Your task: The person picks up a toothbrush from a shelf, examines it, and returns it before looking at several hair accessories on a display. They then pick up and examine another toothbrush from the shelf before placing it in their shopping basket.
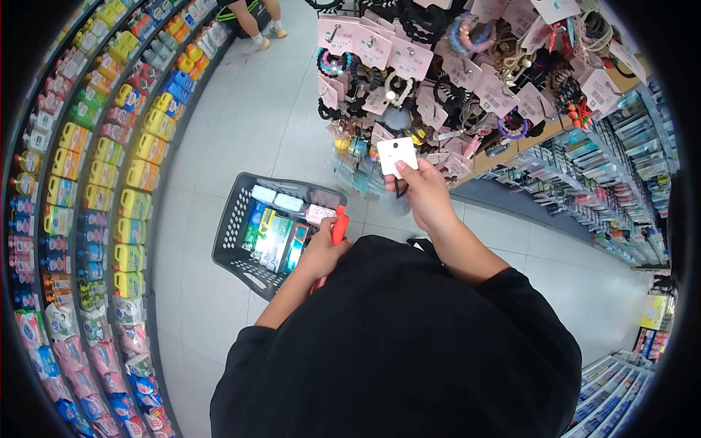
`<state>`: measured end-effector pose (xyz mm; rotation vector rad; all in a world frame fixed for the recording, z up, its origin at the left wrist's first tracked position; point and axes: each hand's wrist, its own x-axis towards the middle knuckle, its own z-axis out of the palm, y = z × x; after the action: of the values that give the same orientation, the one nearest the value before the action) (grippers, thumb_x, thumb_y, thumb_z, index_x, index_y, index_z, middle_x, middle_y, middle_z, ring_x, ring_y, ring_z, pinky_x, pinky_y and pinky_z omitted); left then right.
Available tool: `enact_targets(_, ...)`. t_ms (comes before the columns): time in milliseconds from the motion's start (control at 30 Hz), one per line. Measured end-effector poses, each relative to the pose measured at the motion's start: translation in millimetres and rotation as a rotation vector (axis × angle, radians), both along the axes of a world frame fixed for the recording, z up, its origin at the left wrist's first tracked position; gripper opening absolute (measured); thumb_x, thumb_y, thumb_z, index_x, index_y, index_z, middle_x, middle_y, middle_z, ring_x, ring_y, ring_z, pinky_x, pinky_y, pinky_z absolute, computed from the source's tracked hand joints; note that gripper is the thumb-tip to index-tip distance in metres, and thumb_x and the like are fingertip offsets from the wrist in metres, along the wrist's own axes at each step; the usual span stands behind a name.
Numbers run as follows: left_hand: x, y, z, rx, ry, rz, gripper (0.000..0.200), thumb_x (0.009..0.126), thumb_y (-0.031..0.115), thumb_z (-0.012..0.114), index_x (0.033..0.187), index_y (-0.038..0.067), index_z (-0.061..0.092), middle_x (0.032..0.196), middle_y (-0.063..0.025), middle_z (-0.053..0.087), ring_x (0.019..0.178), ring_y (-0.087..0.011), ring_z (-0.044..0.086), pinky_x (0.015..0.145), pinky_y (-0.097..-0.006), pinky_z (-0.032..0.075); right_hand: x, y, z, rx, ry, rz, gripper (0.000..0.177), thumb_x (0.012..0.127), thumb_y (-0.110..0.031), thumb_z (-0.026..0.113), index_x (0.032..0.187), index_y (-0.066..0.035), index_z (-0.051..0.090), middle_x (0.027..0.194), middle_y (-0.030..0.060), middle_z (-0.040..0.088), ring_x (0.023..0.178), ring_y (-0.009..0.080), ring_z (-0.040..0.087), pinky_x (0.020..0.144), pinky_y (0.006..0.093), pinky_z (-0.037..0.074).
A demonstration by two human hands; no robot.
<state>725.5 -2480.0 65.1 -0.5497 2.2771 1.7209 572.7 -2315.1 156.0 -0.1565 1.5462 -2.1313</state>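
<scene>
My right hand (429, 196) pinches a white hair tie card (395, 151) between thumb and fingers. Below the card, a dark band and a blurred grey fluffy ball (399, 204) hang down. The red handle (339, 228) of a dark grey shopping basket (228, 228) is gripped by my left hand (323, 252). Inside the basket lie white packs (290, 204), a pink pack (319, 214), and green and white toothpaste boxes (274, 239). Just beyond my right hand is a rack of hair ties on pink cards (412, 58).
Curved shelves of bottles and pouches (131, 175) run along the left. More racks of packaged goods (584, 171) stand at the right. Another person's legs (252, 22) show at the top, on the tiled floor (241, 117).
</scene>
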Motion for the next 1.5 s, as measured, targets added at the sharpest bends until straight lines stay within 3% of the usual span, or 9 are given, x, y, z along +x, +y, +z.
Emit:
enact_targets(200,-0.4,-0.5,-2.8,0.015,0.007,0.0,0.057,0.083,0.023,0.063,0.125,-0.001,0.033,0.106,-0.0255,0.057,0.101,-0.0377,0.057,0.087,-0.0388,0.043,3.3,19.3,13.2,-0.11,-0.111,0.093,0.024,0.093,-0.019,0.051,0.109,-0.002,0.053,0.087,0.0032,0.059,0.07,0.0121,0.053,0.066,0.0278,0.044)
enact_targets(333,-1.1,0.6,-1.3,0.047,0.004,0.016,0.056,0.083,0.022,0.063,0.125,-0.001,0.034,0.107,-0.0234,0.057,0.1,-0.0347,0.058,0.086,-0.0377,0.043,7.6,24.0,36.4,-0.219,-0.17,0.163,0.021,0.094,-0.028,0.047,0.094,-0.008,0.05,0.068,0.0004,0.051,0.065,0.0109,0.048,0.065,0.0318,0.04)
enact_targets(533,-0.4,1.3,3.2,0.08,0.011,0.02,0.053,0.083,0.019,0.062,0.124,0.0,0.035,0.102,-0.0202,0.058,0.094,-0.0316,0.059,0.083,-0.0362,0.044,-0.9,37.9,49.7,-1.109,-0.384,0.737,0.039,0.098,-0.042,0.028,0.072,-0.016,0.038,0.048,-0.003,0.036,0.048,0.0093,0.036,0.067,0.031,0.033)
enact_targets(800,-1.4,7.5,12.7,0.104,0.047,0.05,0.049,0.084,0.011,0.061,0.125,0.002,0.035,0.087,-0.0115,0.059,0.07,-0.0183,0.059,0.062,-0.0297,0.046,2.6,40.9,55.4,-1.243,-0.496,0.854,0.041,0.098,-0.044,0.025,0.072,-0.015,0.038,0.043,-0.0024,0.029,0.039,0.0102,0.03,0.062,0.0308,0.032)
enact_targets(1000,-1.4,5.2,13.2,0.109,0.034,0.047,0.048,0.084,0.011,0.061,0.124,0.002,0.035,0.088,-0.0113,0.059,0.071,-0.0181,0.059,0.062,-0.0297,0.047,3.1,39.3,53.9,-1.218,-0.49,0.837,0.042,0.098,-0.046,0.025,0.073,-0.015,0.039,0.045,-0.0028,0.03,0.043,0.0092,0.034,0.061,0.0307,0.031)
enact_targets(1200,-0.2,2.1,3.5,0.051,0.036,0.032,0.05,0.083,0.015,0.062,0.124,0.001,0.035,0.091,-0.0136,0.06,0.081,-0.0232,0.06,0.073,-0.0325,0.046,3.6,28.3,46.5,-0.507,-0.293,0.416,0.041,0.098,-0.045,0.027,0.095,-0.01,0.049,0.067,0.0012,0.047,0.061,0.0142,0.044,0.071,0.0354,0.039)
enact_targets(1233,0.0,1.9,2.7,0.059,0.034,0.034,0.051,0.083,0.015,0.062,0.124,0.001,0.035,0.091,-0.014,0.06,0.082,-0.024,0.06,0.074,-0.0328,0.046,4.2,26.5,43.5,-0.39,-0.266,0.342,0.034,0.098,-0.036,0.039,0.11,-0.006,0.049,0.078,0.0027,0.05,0.067,0.0149,0.046,0.074,0.0379,0.042)
enact_targets(1367,-0.3,2.2,7.6,0.068,0.023,0.033,0.052,0.082,0.015,0.062,0.124,-0.001,0.035,0.092,-0.0152,0.06,0.085,-0.0262,0.06,0.077,-0.0338,0.045,4.6,14.3,32.5,-0.137,0.073,0.179,0.026,0.092,-0.012,0.053,0.115,-0.001,0.048,0.091,0.0058,0.059,0.076,0.0144,0.054,0.069,0.0309,0.045)
enact_targets(1500,-1.4,2.5,6.3,0.058,0.002,0.023,0.053,0.082,0.016,0.062,0.124,-0.001,0.034,0.095,-0.0162,0.059,0.087,-0.0274,0.059,0.079,-0.0343,0.045,-17.4,4.1,22.3,0.004,0.068,0.093,0.021,0.09,-0.011,0.056,0.108,0.0,0.054,0.085,0.0068,0.063,0.072,0.0116,0.059,0.066,0.026,0.048)
